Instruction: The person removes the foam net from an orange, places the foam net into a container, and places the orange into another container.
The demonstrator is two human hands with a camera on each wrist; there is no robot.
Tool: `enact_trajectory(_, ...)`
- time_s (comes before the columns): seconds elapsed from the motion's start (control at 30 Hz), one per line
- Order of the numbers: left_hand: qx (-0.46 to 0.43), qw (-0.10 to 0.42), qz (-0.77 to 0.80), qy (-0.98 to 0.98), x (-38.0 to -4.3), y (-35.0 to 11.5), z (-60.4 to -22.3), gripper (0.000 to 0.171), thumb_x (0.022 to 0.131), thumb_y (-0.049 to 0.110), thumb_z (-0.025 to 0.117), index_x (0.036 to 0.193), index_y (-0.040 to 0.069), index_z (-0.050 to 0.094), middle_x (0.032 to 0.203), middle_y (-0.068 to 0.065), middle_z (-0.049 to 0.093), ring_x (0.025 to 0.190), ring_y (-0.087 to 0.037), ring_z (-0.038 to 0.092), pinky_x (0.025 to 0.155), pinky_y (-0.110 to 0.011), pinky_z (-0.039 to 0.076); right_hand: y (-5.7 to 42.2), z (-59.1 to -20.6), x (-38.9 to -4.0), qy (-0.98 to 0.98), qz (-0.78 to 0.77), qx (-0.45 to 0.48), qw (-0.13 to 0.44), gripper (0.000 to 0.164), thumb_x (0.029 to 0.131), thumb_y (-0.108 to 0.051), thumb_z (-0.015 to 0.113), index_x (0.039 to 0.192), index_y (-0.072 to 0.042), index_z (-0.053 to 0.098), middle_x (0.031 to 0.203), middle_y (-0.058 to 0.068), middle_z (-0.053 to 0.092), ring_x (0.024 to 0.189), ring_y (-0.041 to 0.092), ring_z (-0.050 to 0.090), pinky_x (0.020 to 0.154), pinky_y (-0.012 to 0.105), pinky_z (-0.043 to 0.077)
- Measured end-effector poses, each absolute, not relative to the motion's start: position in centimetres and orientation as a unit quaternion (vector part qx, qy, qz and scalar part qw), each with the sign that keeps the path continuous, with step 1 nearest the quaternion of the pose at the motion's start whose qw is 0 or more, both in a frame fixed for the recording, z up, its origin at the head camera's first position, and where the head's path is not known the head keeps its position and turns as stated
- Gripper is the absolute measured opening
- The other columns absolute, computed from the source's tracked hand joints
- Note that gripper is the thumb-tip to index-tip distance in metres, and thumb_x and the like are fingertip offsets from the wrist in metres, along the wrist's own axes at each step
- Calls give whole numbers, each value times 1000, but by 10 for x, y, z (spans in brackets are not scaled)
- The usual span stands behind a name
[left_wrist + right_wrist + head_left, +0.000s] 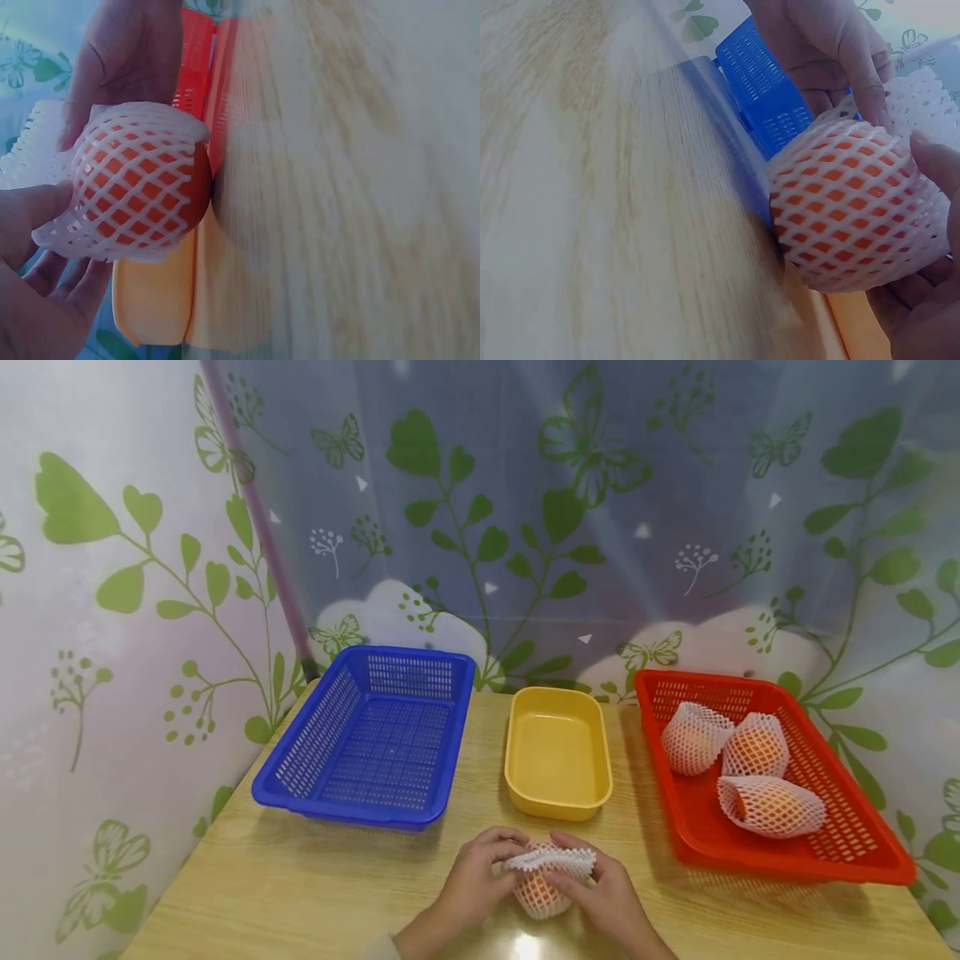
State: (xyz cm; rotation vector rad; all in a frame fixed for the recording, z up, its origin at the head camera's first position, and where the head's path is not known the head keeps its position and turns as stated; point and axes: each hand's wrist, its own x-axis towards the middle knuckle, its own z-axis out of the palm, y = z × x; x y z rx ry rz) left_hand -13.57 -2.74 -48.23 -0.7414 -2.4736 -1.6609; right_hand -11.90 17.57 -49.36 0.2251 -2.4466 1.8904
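Near the front of the table, both hands hold a round orange fruit (538,888) wrapped in a white foam net (551,858). My left hand (477,872) grips the net's upper edge from the left, its thumb against the mesh. On the other side, my right hand (603,887) pinches the net with thumb and fingers. The net's top is gathered and flattened between the hands. In the left wrist view, a smooth part of the fruit (198,191) shows bare at the net's lower end, close to the table.
A yellow tray (558,806) with nothing in it stands just beyond the hands. At the left is a bare blue basket (352,810). The red basket (780,866) at the right holds three netted fruits (776,806). A patterned curtain (480,527) hangs behind the table.
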Motion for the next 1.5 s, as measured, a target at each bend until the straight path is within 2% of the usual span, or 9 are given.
enact_trajectory(0.13,-234,37,-543,-805,-136,-27,-482,21,78,-4,74,99,3,73,110,-5,66,105,-22,62,90,-27,53,175,-494,-120,-787,612,77,23,42,81,-11,78,121,-4,67,123,8,66,112,7,58,93,18,44)
enact_trajectory(0.47,-254,-3,-522,-815,-135,-29,-484,45,86,18,75,125,3,61,126,-10,61,113,-25,59,90,-26,52,178,-497,-121,-791,603,94,35,37,82,-12,78,117,-7,70,122,8,67,111,6,59,90,18,48)
enact_trajectory(0.73,-266,-22,-472,-840,-135,-31,-487,59,87,36,72,134,6,55,135,-9,56,123,-28,54,102,-38,46,176,-498,-120,-791,603,95,42,32,83,-14,77,115,-9,72,121,2,68,114,7,59,91,18,47)
enact_trajectory(0.87,-267,-27,-469,-841,-135,-32,-488,61,86,37,73,135,6,54,137,-9,55,124,-28,53,104,-41,44,173,-497,-120,-795,595,94,72,28,83,-12,76,110,-6,74,115,2,70,109,8,62,89,18,48)
enact_trajectory(1.03,-265,-40,-481,-835,-134,-32,-489,62,85,34,75,136,5,53,138,-9,54,125,-26,52,102,-36,45,170,-496,-118,-791,598,72,110,26,80,-7,78,106,-4,75,108,6,72,102,6,64,86,15,49)
enact_trajectory(1.3,-262,-44,-495,-827,-133,-32,-487,60,85,31,76,134,5,55,135,-9,55,121,-25,54,95,-27,50,169,-494,-116,-779,616,79,88,29,84,-6,74,112,-3,72,109,8,72,100,5,65,85,19,51)
enact_trajectory(1.5,-263,-30,-493,-829,-134,-33,-490,56,86,30,75,132,3,57,130,-9,58,116,-23,57,92,-26,51,170,-492,-117,-783,613,89,59,37,86,-9,73,122,-2,65,112,7,70,101,6,63,88,20,49)
